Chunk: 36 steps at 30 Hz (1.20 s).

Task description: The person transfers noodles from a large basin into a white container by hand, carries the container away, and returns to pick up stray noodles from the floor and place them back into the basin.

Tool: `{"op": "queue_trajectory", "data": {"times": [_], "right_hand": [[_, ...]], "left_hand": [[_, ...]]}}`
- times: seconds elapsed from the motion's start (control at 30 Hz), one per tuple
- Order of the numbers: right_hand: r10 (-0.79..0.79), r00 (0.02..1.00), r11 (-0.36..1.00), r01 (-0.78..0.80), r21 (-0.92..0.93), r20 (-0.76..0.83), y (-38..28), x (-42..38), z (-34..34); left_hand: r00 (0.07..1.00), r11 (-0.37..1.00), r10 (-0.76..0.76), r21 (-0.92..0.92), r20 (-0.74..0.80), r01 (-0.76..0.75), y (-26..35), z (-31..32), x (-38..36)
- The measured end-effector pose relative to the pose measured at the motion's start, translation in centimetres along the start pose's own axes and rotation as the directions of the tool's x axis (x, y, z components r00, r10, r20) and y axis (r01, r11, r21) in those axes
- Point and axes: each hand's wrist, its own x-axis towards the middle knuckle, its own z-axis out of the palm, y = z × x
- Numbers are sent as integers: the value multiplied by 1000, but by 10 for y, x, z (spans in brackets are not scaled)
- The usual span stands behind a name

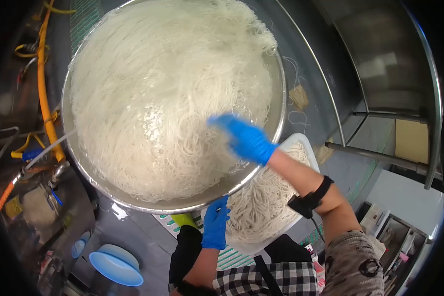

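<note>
Pale thin noodles (pixel 148 98) fill a large round metal bowl (pixel 103 190), with wet, shiny patches near the middle. My right hand (pixel 246 138), in a blue glove, is over the bowl's right part at the noodles; its fingers are blurred by motion. Below the bowl's near rim is my left hand (pixel 216 222), also blue-gloved, with its fingertips up against the rim. What its fingers grip, if anything, is hard to see. Thicker noodles (pixel 261 207) lie in a white tub (pixel 308 148) under the bowl's lower right side.
An orange hose (pixel 45 93) runs down the left beside pipes and metal equipment. Light blue basins (pixel 116 265) stand on the floor at the lower left. Metal rack bars (pixel 375 154) and a white-topped unit (pixel 404 197) are at the right.
</note>
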Motion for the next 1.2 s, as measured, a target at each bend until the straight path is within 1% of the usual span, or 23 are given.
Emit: {"op": "queue_trajectory", "data": {"times": [0.03,0.07,0.1,0.17,0.2,0.27,0.3,0.37,0.43,0.5,0.57,0.63,0.7,0.77,0.83,0.87,0.93,0.97,1.03,1.07,1.1,1.13,1.2], "right_hand": [[113,971,956,-163,-243,-210,42,-6,-8],[198,906,920,-304,-248,-374,71,-17,-28],[436,791,802,-558,-214,-429,101,-23,-36],[582,614,713,-701,-29,-533,174,-29,-27],[592,600,712,-702,0,-538,186,-23,-29],[852,416,517,-763,389,-317,200,-17,-28],[860,408,507,-760,408,-307,202,-17,-24],[814,359,551,-725,413,-457,201,-18,-18],[838,340,514,-753,411,-427,199,-17,-20],[854,328,486,-781,393,-403,202,-17,-19],[802,339,554,-730,400,-492,204,-18,-13],[765,336,590,-708,388,-549,205,-18,-9],[717,334,628,-691,358,-612,207,-19,-11],[819,334,540,-721,434,-466,205,-17,-14],[797,341,566,-710,420,-498,205,-18,-13],[777,352,588,-701,403,-522,205,-18,-13],[824,320,532,-723,442,-468,204,-17,-17],[867,289,470,-742,477,-406,200,-16,-17],[874,279,452,-767,455,-397,198,-16,-18],[879,267,434,-790,433,-394,198,-15,-19],[880,267,436,-785,441,-394,198,-14,-18],[873,268,451,-764,462,-408,199,-15,-16],[865,273,469,-738,485,-421,199,-16,-13]], "left_hand": [[999,998,34,45,-13,-33,0,0,1],[999,998,39,59,-10,-39,1,1,2],[999,994,47,98,-26,-44,4,3,2],[997,984,63,171,-51,-54,18,7,3],[993,972,115,209,-26,-107,30,12,5],[980,957,199,222,-26,-189,59,28,14],[955,905,296,318,4,-282,80,44,21],[878,746,465,482,116,-459,117,77,59],[831,621,519,579,203,-529,159,125,107],[697,369,578,625,425,-687,192,164,169],[644,226,615,680,456,-697,218,201,228],[628,-26,609,804,484,-595,240,231,284],[645,-66,603,835,470,-547,254,263,311],[661,-103,601,864,449,-494,255,288,333],[722,69,613,888,321,-454,247,310,353],[721,69,615,889,320,-453,247,320,357],[880,187,423,929,217,-319,250,331,367],[882,184,422,933,209,-309,255,327,372],[912,37,178,924,369,-381,269,325,371],[911,30,181,924,370,-381,278,322,365],[811,-91,423,909,405,-407,286,315,358],[647,-209,626,893,435,-399,297,308,349],[585,-120,741,922,329,-367,336,293,357]]}}
